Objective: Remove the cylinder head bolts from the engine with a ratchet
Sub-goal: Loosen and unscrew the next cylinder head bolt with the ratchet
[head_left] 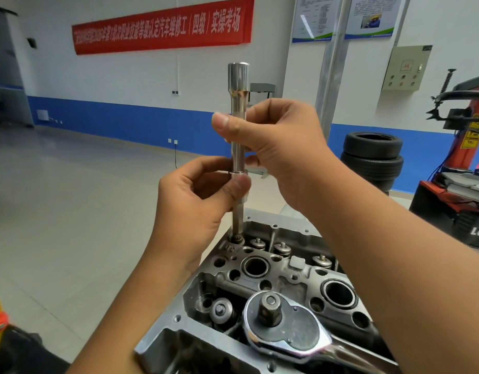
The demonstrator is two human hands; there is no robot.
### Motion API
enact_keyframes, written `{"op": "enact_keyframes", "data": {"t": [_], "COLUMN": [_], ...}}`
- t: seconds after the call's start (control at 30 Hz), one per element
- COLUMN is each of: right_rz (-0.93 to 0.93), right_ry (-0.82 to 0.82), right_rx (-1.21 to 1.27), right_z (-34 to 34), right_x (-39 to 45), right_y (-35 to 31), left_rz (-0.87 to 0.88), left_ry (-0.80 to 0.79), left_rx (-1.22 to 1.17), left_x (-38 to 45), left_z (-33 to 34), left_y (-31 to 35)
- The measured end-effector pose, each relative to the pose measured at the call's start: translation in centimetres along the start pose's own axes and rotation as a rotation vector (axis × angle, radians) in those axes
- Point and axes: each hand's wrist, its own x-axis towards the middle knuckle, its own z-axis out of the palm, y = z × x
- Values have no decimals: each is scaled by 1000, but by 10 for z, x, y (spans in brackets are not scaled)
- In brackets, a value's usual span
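Both hands raised | left (203, 193), right (276, 136) pinch upright extension bar (238, 103)

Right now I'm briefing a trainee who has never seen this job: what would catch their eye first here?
The tall chrome extension bar standing upright in the middle, its tip down in the far end of the cylinder head, pinched by the left hand low and the right hand higher. Next, the ratchet lying on the head's near end, drive square up.

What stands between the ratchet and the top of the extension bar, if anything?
Nothing visible. The ratchet lies on the cylinder head, apart from the extension bar. The left hand and right hand grip the bar below its free top.
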Motion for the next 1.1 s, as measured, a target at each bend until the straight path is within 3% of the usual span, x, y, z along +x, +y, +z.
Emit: {"op": "enact_keyframes", "data": {"t": [0.1, 0.2, 0.33, 0.6, 0.87, 1.1], "right_rz": [2, 34, 84, 34, 57, -11], "right_ry": [-24, -153, -211, -126, -218, -144], "right_rx": [-1, 52, 99, 91, 26, 7], "right_z": [-3, -3, 0, -1, 1, -1], "right_x": [0, -2, -4, -2, 0, -2], "right_y": [-3, -5, -9, -3, -4, -2], "left_rz": [-57, -96, -95, -7, -116, -53], "left_ry": [-69, -194, -220, -47, -141, 21], "left_rx": [-86, -113, -116, 32, -92, -27], "left_x": [0, 1, 0, 0, 0, 1], "left_z": [1, 3, 2, 2, 2, 0], "left_y": [2, 2, 2, 3, 5, 2]}}
